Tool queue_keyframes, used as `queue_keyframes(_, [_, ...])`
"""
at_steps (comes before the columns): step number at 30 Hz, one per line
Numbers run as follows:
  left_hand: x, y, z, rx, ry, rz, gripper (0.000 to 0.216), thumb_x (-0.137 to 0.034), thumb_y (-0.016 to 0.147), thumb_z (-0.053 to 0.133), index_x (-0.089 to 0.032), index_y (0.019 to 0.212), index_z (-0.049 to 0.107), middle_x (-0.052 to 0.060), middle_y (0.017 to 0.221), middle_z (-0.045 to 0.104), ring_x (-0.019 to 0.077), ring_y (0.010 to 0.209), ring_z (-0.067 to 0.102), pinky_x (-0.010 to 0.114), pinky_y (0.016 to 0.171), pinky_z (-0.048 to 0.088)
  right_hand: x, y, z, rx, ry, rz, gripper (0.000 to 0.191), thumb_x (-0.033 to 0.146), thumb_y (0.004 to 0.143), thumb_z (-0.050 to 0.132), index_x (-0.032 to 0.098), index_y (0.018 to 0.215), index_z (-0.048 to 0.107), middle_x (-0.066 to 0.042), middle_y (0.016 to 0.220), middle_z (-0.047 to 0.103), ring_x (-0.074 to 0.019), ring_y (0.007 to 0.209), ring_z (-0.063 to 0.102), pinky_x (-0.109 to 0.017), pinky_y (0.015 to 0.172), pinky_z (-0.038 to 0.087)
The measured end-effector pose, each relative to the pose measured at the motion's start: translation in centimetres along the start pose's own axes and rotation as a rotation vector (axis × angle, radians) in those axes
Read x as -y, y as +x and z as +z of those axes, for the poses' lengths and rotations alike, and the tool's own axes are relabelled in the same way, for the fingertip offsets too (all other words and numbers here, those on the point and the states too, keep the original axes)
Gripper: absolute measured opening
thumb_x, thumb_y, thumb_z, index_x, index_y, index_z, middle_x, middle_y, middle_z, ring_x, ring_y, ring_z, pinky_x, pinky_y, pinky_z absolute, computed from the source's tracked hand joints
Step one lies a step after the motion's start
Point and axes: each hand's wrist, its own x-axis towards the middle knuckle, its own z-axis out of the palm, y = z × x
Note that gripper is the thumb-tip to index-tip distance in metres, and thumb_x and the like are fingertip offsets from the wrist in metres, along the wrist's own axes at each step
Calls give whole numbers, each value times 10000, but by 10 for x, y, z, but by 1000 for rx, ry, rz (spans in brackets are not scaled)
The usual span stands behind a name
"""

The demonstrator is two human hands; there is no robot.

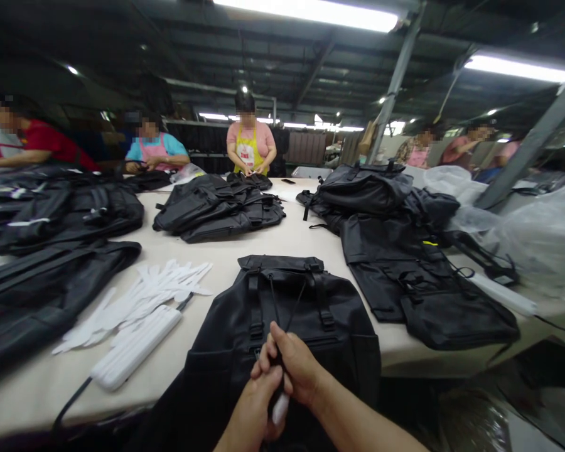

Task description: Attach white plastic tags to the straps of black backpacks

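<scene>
A black backpack [306,301] lies at the table's front edge, its buckled straps and top flap facing up. Two thin dark cords [274,301] run down from its upper part and meet at my hands. My right hand [295,365] is closed around the cords, thumb on top. Just below it, my left hand [258,402] is closed too, its fingers touching the right hand. A small white piece [280,408] sticks out between the hands; what it is I cannot make out. The cord ends are hidden by my fingers.
White strips [145,301] lie in a pile to the left, beside a white power strip [136,348]. More black bags [221,207] are spread over the table [169,245], stacked at right [367,194]. Another power strip [503,294] and clear plastic [541,232] are farther right. Several co-workers sit or stand beyond.
</scene>
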Motion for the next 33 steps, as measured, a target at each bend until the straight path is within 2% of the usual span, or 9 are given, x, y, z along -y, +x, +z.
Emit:
queue_keyframes(4, [-2, -5, 2, 131, 206, 129, 489, -626, 733, 479, -155, 610, 525, -60, 430, 332, 65, 399, 284, 209, 397, 172, 23, 25, 4, -277, -121, -91, 512, 684, 683, 526, 176, 709, 462, 119, 352, 304, -59, 300, 330, -175, 358, 275])
queue_keyframes(6, [-10, -6, 0, 116, 253, 166, 494, -628, 743, 462, -154, 621, 527, -63, 447, 320, 66, 409, 282, 209, 403, 174, 35, 28, 0, -347, -247, -130, 528, 683, 719, 477, 160, 788, 498, 107, 386, 357, -55, 314, 348, -168, 357, 265])
queue_keyframes(10, [-34, -6, -11, -117, 191, 161, 412, -549, 805, 423, -161, 714, 529, -64, 516, 325, 70, 452, 285, 194, 426, 187, 45, 6, -17, -374, -717, -155, 467, 535, 818, 441, 127, 1028, 525, -31, 681, 618, -146, 601, 600, -262, 545, 455])
queue_keyframes(13, [-48, -6, -18, -84, 209, 85, 385, -515, 813, 423, -158, 740, 549, -58, 534, 336, 77, 465, 291, 191, 427, 178, 49, -19, -25, -432, -1294, -560, 441, 292, 804, 506, 148, 1218, 460, -125, 1069, 604, -230, 1012, 556, -397, 857, 427])
queue_keyframes(16, [-52, -6, -17, -2, 277, 59, 372, -477, 823, 416, -154, 701, 556, -52, 499, 357, 89, 465, 314, 203, 444, 211, 55, -32, -19, -118, -1787, -873, 517, 176, 777, 518, 250, 1281, 426, -86, 1394, 364, -254, 1300, 267, -435, 1019, 258])
queue_keyframes(20, [-52, -12, -15, 19, 485, 154, 351, -387, 845, 404, -154, 631, 557, -21, 514, 441, 114, 514, 384, 230, 511, 277, 60, -23, -4, 401, -2098, -942, 270, 291, 841, 494, 255, 1104, 547, -40, 1395, 378, -212, 1315, 229, -401, 1030, 213])
queue_keyframes(24, [-49, -16, -19, -14, 671, 279, 336, -365, 850, 412, -169, 604, 532, -5, 572, 495, 130, 559, 436, 240, 540, 283, 57, -5, -1, 463, -2213, -1016, 176, 265, 867, 435, 176, 819, 579, -88, 1182, 558, -224, 1225, 355, -414, 1022, 203])
queue_keyframes(28, [-49, -14, -26, -2, 629, 387, 367, -364, 870, 375, -173, 575, 483, -6, 593, 448, 127, 590, 419, 235, 577, 299, 61, 13, -1, 539, -2174, -1120, 174, 319, 847, 461, 185, 795, 560, -66, 1025, 605, -224, 1151, 422, -424, 1019, 199])
queue_keyframes(33, [-50, -15, -30, 61, 447, 276, 413, -461, 854, 385, -166, 589, 498, -19, 556, 367, 108, 538, 333, 226, 517, 264, 90, 49, -13, 492, -2178, -1165, 298, 378, 901, 374, 185, 782, 568, -46, 986, 620, -193, 1117, 445, -397, 1020, 194])
